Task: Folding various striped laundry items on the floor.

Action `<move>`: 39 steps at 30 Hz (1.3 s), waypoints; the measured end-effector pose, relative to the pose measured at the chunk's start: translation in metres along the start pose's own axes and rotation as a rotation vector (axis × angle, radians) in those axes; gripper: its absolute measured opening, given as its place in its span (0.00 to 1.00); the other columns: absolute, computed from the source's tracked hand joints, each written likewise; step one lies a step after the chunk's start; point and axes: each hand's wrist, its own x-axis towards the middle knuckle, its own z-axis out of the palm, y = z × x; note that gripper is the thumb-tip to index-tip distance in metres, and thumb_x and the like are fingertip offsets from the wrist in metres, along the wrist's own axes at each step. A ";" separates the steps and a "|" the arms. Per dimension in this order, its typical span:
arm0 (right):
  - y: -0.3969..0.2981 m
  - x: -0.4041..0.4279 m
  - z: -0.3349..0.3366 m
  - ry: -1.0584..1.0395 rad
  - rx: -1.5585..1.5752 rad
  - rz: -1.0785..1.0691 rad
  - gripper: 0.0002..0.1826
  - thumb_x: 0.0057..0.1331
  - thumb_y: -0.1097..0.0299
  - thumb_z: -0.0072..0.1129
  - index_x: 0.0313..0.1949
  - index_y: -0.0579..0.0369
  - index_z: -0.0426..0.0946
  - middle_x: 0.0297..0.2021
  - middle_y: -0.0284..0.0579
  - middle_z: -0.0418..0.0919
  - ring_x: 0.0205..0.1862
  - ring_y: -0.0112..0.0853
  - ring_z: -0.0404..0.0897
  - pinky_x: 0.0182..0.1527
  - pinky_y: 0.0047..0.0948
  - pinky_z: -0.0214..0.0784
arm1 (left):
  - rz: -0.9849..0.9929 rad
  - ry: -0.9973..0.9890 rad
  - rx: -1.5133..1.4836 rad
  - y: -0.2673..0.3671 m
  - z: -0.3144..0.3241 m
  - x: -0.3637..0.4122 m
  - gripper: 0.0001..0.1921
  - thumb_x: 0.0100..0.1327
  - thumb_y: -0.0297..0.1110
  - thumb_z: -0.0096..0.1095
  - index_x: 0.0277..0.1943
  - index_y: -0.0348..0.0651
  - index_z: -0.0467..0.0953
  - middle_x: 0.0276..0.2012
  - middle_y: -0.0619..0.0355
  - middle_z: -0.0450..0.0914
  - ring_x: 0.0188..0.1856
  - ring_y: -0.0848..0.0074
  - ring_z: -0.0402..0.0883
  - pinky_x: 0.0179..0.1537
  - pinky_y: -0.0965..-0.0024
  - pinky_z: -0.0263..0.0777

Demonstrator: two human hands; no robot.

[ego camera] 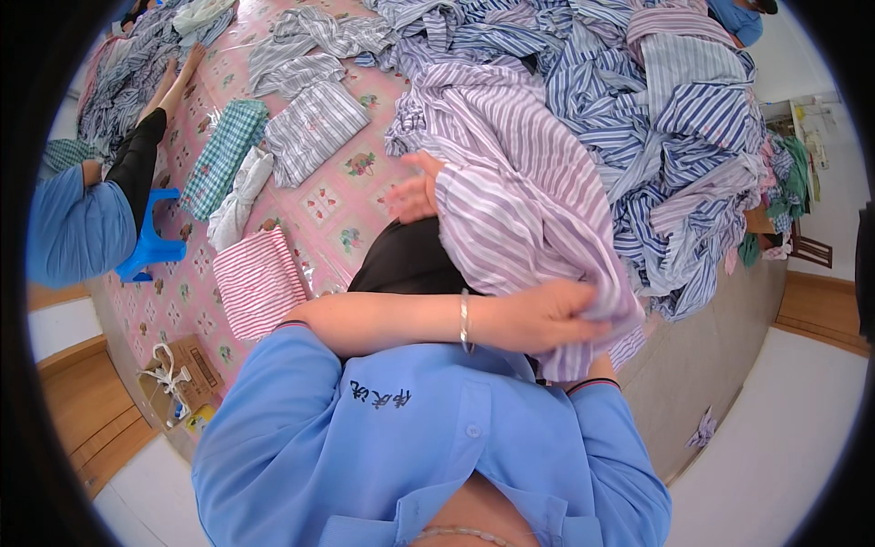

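Note:
A purple-and-white striped cloth garment [519, 178] lies over my lap and my right forearm, its upper part spread towards the pile. My left arm, with a bracelet, crosses in front of my chest, and my left hand [557, 316] grips the bunched near end of the cloth. Out of the garment's left edge comes my right hand [415, 188], slightly blurred, fingers apart and holding nothing; the cloth hides its forearm. Left of my lap lie a folded red-and-white striped cloth [258, 284], a rolled white cloth [240, 198], a green checked bundle [225, 158] and a folded grey striped cloth [316, 133].
A large heap of blue-and-white striped cloths [615, 130] fills the upper right. Another person sits at left beside a blue plastic stool [154, 239], legs stretched towards a second heap [130, 89]. An open cardboard box [195, 372] stands lower left. A patterned pink sheet [328, 198] covers the floor.

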 end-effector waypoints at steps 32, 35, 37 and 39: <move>-0.063 -0.108 -0.079 0.829 -1.903 -0.300 0.05 0.51 0.74 0.49 0.28 0.56 0.74 0.25 0.51 0.76 0.32 0.48 0.75 0.35 0.43 0.67 | -0.066 1.251 -0.283 -0.157 -0.327 -0.068 0.09 0.62 0.33 0.44 0.34 0.38 0.72 0.31 0.58 0.77 0.33 0.75 0.76 0.35 0.72 0.71; -0.044 -0.140 -0.058 0.852 -1.900 -0.161 0.05 0.50 0.74 0.50 0.27 0.56 0.75 0.25 0.52 0.76 0.31 0.48 0.75 0.35 0.42 0.67 | -0.083 1.504 -0.324 -0.142 -0.340 -0.079 0.10 0.63 0.35 0.47 0.36 0.36 0.71 0.34 0.55 0.77 0.33 0.73 0.76 0.34 0.69 0.71; -0.033 -0.147 -0.056 0.796 -1.945 -0.074 0.05 0.48 0.73 0.50 0.26 0.57 0.75 0.24 0.52 0.76 0.30 0.48 0.75 0.35 0.42 0.67 | -0.233 1.540 0.056 -0.150 -0.332 -0.077 0.11 0.61 0.35 0.50 0.33 0.35 0.72 0.30 0.55 0.78 0.30 0.72 0.77 0.32 0.70 0.70; -0.033 -0.137 -0.055 0.795 -1.937 -0.123 0.05 0.47 0.73 0.51 0.24 0.57 0.75 0.24 0.52 0.76 0.30 0.47 0.76 0.35 0.42 0.67 | -0.382 1.532 0.438 -0.154 -0.310 -0.068 0.11 0.60 0.36 0.54 0.31 0.34 0.74 0.26 0.55 0.78 0.27 0.71 0.77 0.30 0.71 0.68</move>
